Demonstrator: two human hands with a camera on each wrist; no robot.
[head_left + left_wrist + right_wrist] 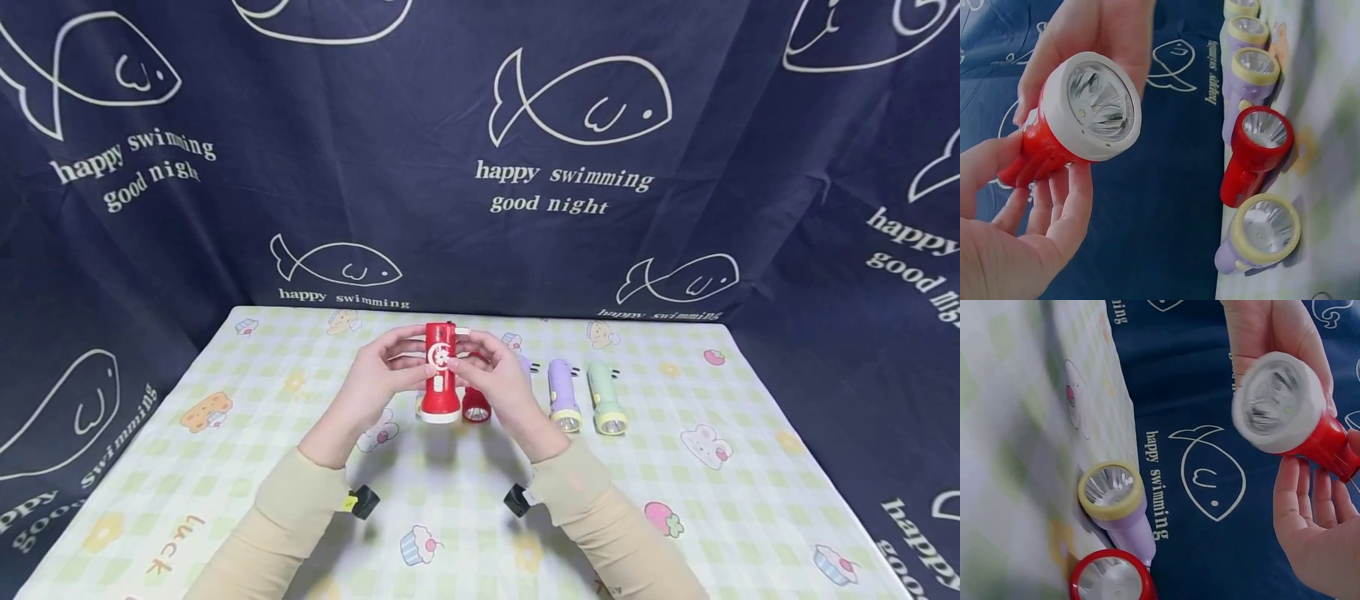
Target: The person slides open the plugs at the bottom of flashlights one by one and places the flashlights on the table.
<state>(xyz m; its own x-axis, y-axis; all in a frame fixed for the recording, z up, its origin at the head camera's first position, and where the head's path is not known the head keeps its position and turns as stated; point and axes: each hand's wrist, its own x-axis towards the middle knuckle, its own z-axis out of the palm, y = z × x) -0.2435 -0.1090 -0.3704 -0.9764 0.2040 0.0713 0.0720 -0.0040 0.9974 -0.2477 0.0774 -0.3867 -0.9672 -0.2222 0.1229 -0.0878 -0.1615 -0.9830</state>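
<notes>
Both hands hold a red flashlight (440, 375) with a white rim, raised over the table, its head pointing down. A white emblem and a white switch show on its near side, and a small white piece (462, 332) juts from its top right. The left hand (375, 375) grips it from the left, thumb in front and fingers behind. From the other side the right hand (501, 379) pinches it between thumb and fingers. In the left wrist view its clear lens and reflector (1100, 100) face the camera. Behind it lies a second, all-red flashlight (476, 407), partly hidden by the right hand.
Several flashlights lie in a row on the checked tablecloth (247, 467). To the right are a purple one (562, 392) and a green one (604, 396), both yellow-rimmed with dark prongs. Another purple one (1266, 231) lies at the row's left end. A dark blue fish-print curtain (435, 167) hangs behind.
</notes>
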